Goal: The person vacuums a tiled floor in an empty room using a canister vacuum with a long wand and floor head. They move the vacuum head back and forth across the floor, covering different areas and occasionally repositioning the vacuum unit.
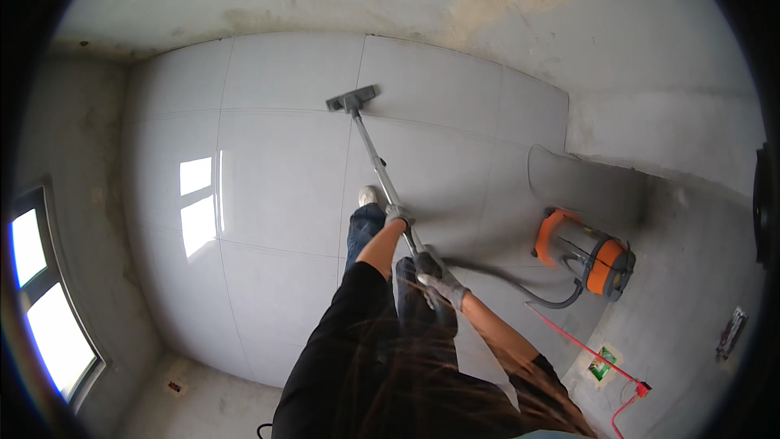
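Observation:
A vacuum cleaner wand (376, 156) slants away from me across grey floor tiles, its wide dark floor head (353, 98) resting on them near the far wall. My left hand (398, 215), in a grey glove, is wrapped round the metal tube partway down. Nearer my body, my gloved right hand (441, 278) grips the wand's handle end. From there a dark ribbed hose (520, 284) curves right to an orange, grey and black canister vacuum (585, 254), which looks partly blurred. My legs and one white shoe (368, 195) show beside the wand.
Bare plaster walls (325, 0) surround the tiled floor (280, 171). A red cord (581, 344) runs from near the canister to a red plug (643, 390) on the right wall. At left is a window (57, 309). Wall cutouts hold coloured covers, one green (602, 363).

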The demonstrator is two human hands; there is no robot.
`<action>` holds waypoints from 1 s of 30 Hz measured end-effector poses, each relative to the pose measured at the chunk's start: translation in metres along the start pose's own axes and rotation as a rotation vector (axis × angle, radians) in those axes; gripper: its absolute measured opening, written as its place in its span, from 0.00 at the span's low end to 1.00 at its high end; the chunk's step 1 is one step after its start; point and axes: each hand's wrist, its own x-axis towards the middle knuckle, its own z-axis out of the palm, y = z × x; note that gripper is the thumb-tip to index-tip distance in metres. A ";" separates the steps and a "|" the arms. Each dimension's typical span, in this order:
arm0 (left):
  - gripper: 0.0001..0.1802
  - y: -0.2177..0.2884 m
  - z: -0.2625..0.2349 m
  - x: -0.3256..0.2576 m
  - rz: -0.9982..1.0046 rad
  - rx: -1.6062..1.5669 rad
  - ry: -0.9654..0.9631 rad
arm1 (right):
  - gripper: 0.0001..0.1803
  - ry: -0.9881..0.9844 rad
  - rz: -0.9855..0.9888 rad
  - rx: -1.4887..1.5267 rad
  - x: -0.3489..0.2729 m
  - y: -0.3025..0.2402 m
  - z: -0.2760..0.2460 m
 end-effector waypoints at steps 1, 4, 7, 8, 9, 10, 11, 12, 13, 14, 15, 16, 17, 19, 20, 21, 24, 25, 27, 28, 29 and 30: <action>0.28 0.015 0.033 -0.002 -0.049 0.014 0.008 | 0.50 -0.033 -0.124 -0.030 -0.008 0.036 -0.017; 0.36 0.068 0.143 -0.020 -0.135 -0.358 0.069 | 0.51 0.008 -0.276 -0.220 -0.036 0.135 -0.060; 0.46 0.125 0.233 -0.048 -0.200 -0.650 0.216 | 0.51 0.042 -0.229 -0.304 -0.084 0.205 -0.081; 0.50 0.141 0.254 -0.058 -0.216 -0.682 0.225 | 0.51 0.067 -0.166 -0.245 -0.107 0.223 -0.083; 0.39 0.152 0.268 -0.064 -0.297 -0.710 0.146 | 0.51 0.094 -0.043 -0.205 -0.123 0.235 -0.085; 0.39 0.159 0.277 -0.070 -0.337 -0.761 0.061 | 0.50 0.097 -0.114 -0.200 -0.132 0.242 -0.089; 0.38 0.161 0.281 -0.074 -0.310 -0.757 0.096 | 0.50 0.102 -0.120 -0.203 -0.137 0.247 -0.087; 0.37 0.159 0.282 -0.076 -0.354 -0.872 0.181 | 0.49 0.116 -0.133 -0.209 -0.138 0.250 -0.084; 0.37 0.154 0.277 -0.076 -0.367 -0.941 0.228 | 0.47 0.150 -0.087 -0.189 -0.129 0.248 -0.080; 0.37 0.145 0.270 -0.075 -0.376 -1.005 0.277 | 0.47 0.122 -0.124 -0.184 -0.119 0.245 -0.075; 0.37 0.133 0.260 -0.072 -0.380 -1.072 0.325 | 0.46 0.154 -0.125 -0.185 -0.095 0.235 -0.064; 0.37 0.119 0.247 -0.069 -0.383 -1.137 0.378 | 0.45 0.152 -0.212 -0.170 -0.073 0.224 -0.051; 0.37 0.103 0.232 -0.066 -0.363 -1.174 0.444 | 0.45 0.117 -0.348 -0.088 -0.051 0.212 -0.037; 0.42 0.071 0.198 -0.058 -0.275 -1.179 0.606 | 0.45 0.050 -0.459 0.057 -0.005 0.171 -0.010; 0.46 0.055 0.181 -0.055 -0.199 -1.169 0.678 | 0.46 0.058 -0.436 0.042 0.015 0.148 0.004; 0.48 0.034 0.158 -0.050 -0.244 -1.134 0.599 | 0.46 0.034 -0.337 0.094 0.029 0.124 0.019; 0.47 -0.040 0.105 -0.044 -0.182 -0.884 0.618 | 0.46 0.037 -0.183 0.141 0.058 0.072 0.073; 0.48 -0.063 0.093 -0.042 -0.168 -0.872 0.594 | 0.46 0.077 -0.280 0.120 0.068 0.062 0.095; 0.47 -0.101 0.093 -0.039 -0.270 -0.937 0.443 | 0.44 0.105 -0.376 0.146 0.082 0.066 0.131; 0.48 -0.119 0.099 -0.037 -0.264 -0.825 0.387 | 0.43 0.097 -0.376 0.194 0.089 0.077 0.143; 0.49 -0.135 0.109 -0.035 -0.287 -0.844 0.320 | 0.42 0.117 -0.342 0.251 0.097 0.092 0.159; 0.51 -0.151 0.127 -0.036 -0.299 -0.863 0.238 | 0.43 0.124 -0.292 0.228 0.102 0.114 0.171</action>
